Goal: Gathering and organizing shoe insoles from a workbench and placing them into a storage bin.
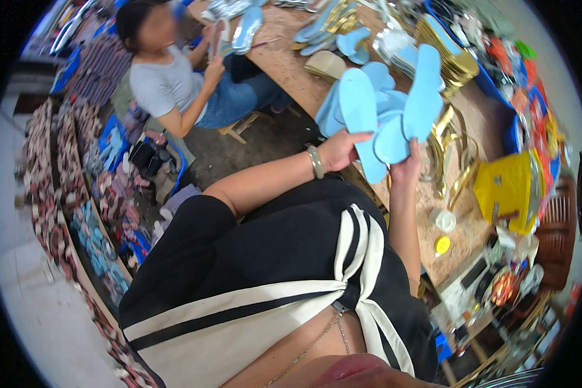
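My left hand [341, 150] is closed on a light blue insole [357, 103], its thumb lying across the narrow part. A second light blue insole [424, 87] stands tilted up in my right hand [407, 163], whose fingers grip its lower end. Between the two hands hangs the rounded end of a blue piece [391, 141]; I cannot tell which hand bears it. Just beyond, more blue insoles [330, 111] lie in a heap at the table edge, partly hidden by the held ones.
The wooden table [280, 63] carries insole stacks, gold-edged pieces [441, 55] and gold strips [462, 139]. A yellow bag [511, 187], white jar [442, 220] and yellow disc [442, 244] sit at the right. A co-worker [168, 84] sits at the left; bundled pieces [52, 168] pile behind.
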A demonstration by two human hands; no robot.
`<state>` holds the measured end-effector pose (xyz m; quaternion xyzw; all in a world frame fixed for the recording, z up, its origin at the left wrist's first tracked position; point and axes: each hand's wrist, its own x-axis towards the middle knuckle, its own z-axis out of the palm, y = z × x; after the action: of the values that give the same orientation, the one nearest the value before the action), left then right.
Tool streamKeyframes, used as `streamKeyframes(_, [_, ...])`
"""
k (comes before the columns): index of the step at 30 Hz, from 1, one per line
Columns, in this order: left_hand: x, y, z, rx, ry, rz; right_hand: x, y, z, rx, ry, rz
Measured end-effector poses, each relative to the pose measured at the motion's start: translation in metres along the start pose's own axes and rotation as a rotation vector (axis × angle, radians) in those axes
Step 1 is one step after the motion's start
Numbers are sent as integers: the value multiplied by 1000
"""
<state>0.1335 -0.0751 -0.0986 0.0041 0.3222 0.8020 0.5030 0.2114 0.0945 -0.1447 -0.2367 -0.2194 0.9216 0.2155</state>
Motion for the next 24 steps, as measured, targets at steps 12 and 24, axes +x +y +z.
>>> streamKeyframes(12, [-15, 7, 4, 148, 123, 102, -11, 8, 28, -204, -285, 202])
streamKeyframes(24, [-9, 15, 9, 332, 94, 126, -13, 17, 18, -189, -104, 180])
